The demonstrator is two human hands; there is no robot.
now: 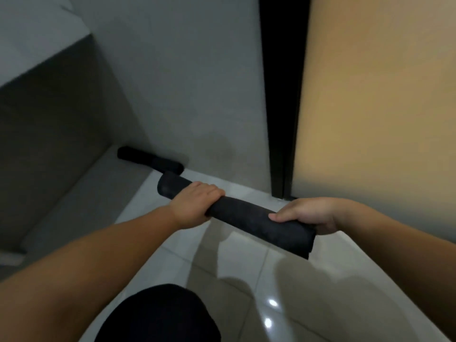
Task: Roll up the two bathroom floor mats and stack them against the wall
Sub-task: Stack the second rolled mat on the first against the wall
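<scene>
Both hands carry a dark rolled mat above the tiled floor, short of the grey wall. The left hand wraps closed around the roll's far part; the right hand grips its near end, fingers curled over it. Another rolled mat lies on the floor touching that wall's base.

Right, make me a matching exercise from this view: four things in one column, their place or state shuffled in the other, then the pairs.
Things
1. left hand
2. right hand
3. second rolled mat
4. door

Places or states
A. lying on the floor at the foot of the wall
B. tan panel at the right of the view
C. grips the held rolled mat near its far end
D. grips the held mat's near end

Pairs: 1-C, 2-D, 3-A, 4-B
</scene>
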